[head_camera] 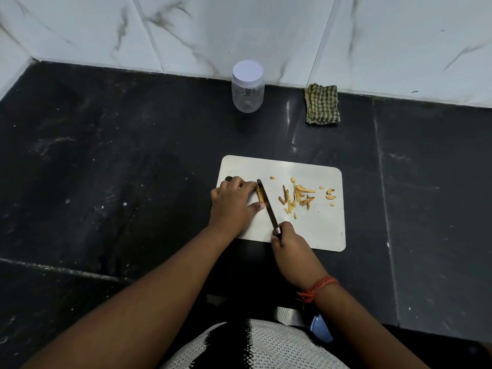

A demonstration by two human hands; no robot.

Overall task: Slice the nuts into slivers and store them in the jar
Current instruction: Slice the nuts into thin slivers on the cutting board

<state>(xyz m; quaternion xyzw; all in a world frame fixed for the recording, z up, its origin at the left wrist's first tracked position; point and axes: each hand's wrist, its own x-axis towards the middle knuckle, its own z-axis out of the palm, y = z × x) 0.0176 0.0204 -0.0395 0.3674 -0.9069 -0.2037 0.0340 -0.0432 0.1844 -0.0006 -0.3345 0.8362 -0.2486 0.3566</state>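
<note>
Just left of the frame's centre, the left hand (234, 202) sits on the white cutting board (319, 230), its fingertips curled down to pin a nut piece (259, 194) against the board. That piece lies with its long axis running from the upper to the lower part of the frame, almost parallel with the blade and touching it. The knife (267, 206) slants from upper left to lower right, its tip beside the left fingertips and its handle wrapped by the right hand (288, 245) at the board's lower edge. So the left hand is the nearer one to the nut, holding it, while the right hand reaches it only through the blade. The next cut looks to run lengthwise along the piece, very close to the holding fingers, which is where I'd worry.

Right of the knife, a scatter of slivers (298, 197) lies mid-board, with a few curved bits (331, 194) near the board's right edge. Slicing seems partly done.

At upper centre, well apart from the board, the jar (247, 87) stands on the dark tabletop (133, 155) with its lid on, and it looks empty. A folded checked cloth (322, 105) lies to its right.
</note>
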